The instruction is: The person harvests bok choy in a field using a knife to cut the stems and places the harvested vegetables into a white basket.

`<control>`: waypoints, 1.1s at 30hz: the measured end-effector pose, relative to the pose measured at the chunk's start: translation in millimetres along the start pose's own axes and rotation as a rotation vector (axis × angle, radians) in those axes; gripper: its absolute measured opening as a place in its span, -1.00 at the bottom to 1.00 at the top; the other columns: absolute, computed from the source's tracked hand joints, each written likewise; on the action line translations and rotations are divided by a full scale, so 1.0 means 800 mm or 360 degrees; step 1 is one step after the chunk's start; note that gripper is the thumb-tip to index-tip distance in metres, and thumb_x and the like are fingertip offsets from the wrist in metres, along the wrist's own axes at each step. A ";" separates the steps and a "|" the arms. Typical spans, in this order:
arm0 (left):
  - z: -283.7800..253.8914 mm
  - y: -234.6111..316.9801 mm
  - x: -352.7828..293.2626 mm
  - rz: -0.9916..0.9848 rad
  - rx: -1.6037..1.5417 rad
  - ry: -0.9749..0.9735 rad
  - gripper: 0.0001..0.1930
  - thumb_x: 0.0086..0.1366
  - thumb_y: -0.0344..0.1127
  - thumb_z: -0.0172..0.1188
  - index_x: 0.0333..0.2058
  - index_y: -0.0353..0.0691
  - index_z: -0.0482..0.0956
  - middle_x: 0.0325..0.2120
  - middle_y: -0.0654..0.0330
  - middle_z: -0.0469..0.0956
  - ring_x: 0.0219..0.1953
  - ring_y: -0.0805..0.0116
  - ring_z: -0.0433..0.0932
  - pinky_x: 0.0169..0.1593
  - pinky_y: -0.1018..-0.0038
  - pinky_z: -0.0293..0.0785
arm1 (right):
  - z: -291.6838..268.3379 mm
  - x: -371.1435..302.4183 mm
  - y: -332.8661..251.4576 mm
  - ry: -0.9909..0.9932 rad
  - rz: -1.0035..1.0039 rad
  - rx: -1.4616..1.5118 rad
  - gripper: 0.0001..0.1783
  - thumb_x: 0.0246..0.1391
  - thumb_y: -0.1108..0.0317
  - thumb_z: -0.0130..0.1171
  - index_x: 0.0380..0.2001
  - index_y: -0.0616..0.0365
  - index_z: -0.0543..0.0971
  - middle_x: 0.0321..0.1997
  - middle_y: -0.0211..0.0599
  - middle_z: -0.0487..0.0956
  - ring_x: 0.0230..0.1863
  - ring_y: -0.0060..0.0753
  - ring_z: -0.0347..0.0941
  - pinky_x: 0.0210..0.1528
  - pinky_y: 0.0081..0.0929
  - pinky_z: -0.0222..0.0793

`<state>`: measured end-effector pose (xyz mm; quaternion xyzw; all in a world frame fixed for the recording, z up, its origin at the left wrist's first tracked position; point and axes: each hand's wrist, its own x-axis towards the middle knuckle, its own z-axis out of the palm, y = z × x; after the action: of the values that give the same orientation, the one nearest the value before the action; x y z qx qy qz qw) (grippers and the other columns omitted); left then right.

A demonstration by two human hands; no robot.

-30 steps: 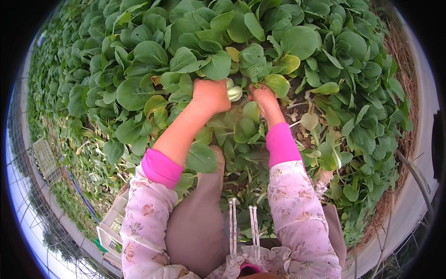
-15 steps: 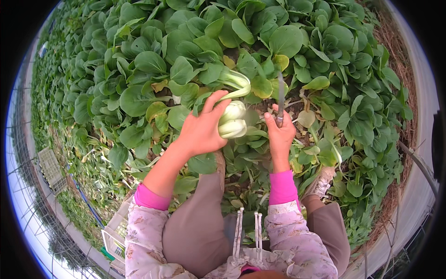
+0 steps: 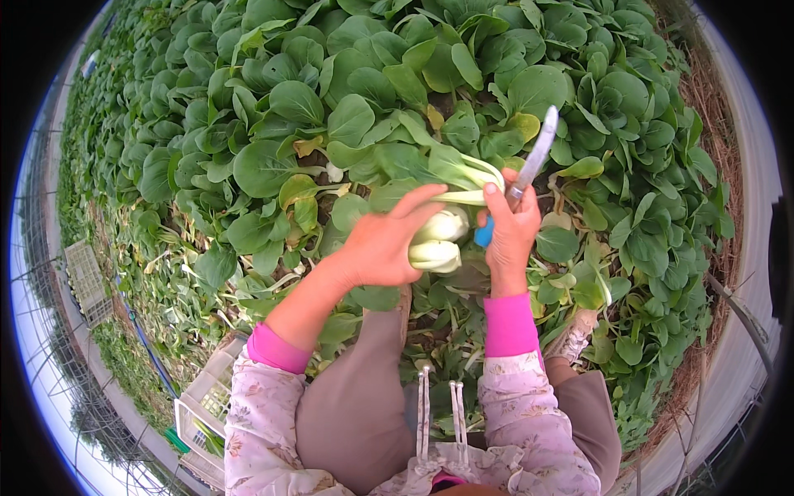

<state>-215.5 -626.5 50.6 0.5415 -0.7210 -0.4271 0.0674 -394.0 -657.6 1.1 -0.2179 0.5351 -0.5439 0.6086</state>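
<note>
- Bok choy (image 3: 438, 240) is in our grasp just in front of us, above the growing bed, its pale, rounded bases turned to the right.
- Our left hand (image 3: 380, 248) has its fingers wrapped around those bases from the left side.
- Our right hand (image 3: 511, 236) has its fingers clenched on a knife (image 3: 538, 153), blade slanting up and to the right; a blue piece (image 3: 484, 231) shows at that hand's inner side.
- Our right thumb meets the ends of some pale leaf stalks (image 3: 471, 197) just beyond the bases; we cannot tell whether it pinches them against the knife.
- Below our hands, a shoe (image 3: 575, 335) stands among the leaves on our right.
- To our left we have a pale slatted crate (image 3: 192, 407), then a blue hose (image 3: 149, 345), and farther off a second crate (image 3: 85, 283).
- Ahead of us, dense green plants (image 3: 248, 107) fill the bed, bordered on the right by dry straw (image 3: 713, 107) and a grey strip (image 3: 757, 207).
</note>
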 end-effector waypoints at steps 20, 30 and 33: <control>0.048 0.043 -0.006 0.0644 -0.1008 0.0216 -0.08 -0.21 -0.30 0.31 0.17 -0.04 0.00 0.17 -0.08 0.10 0.10 -0.06 0.30 0.10 0.24 0.29 | -0.031 -0.073 -0.057 0.0076 -0.0049 0.0294 -0.70 -0.21 0.51 0.21 -0.35 0.16 0.36 -0.29 -0.33 0.36 -0.23 -0.49 0.30 -0.08 -0.54 0.20; 0.038 0.004 -0.026 0.0453 -0.1681 0.0223 -0.06 -0.15 -0.24 0.35 0.20 -0.15 0.01 0.12 0.07 0.17 0.16 0.22 0.18 0.20 0.32 0.08 | 0.010 -0.088 -0.045 -0.0102 0.0070 0.0084 -0.70 0.00 0.32 0.22 -0.27 0.17 0.36 -0.29 -0.40 0.34 -0.31 -0.62 0.28 -0.23 -0.68 0.20; 0.032 -0.014 -0.029 0.0259 -0.1816 0.0308 -0.06 -0.18 -0.22 0.37 0.18 -0.20 0.04 0.11 0.11 0.16 0.15 0.28 0.16 0.21 0.33 0.05 | -0.002 -0.077 -0.041 -0.0346 0.0115 -0.0255 -0.55 0.19 -0.01 -0.04 -0.17 0.20 0.39 -0.46 -0.49 0.34 -0.47 -0.71 0.24 -0.41 -0.74 0.14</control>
<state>-212.5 -593.9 35.2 0.3989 -0.4069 -0.6899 0.4465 -399.1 -612.7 54.0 -0.3039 0.5154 -0.4503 0.6627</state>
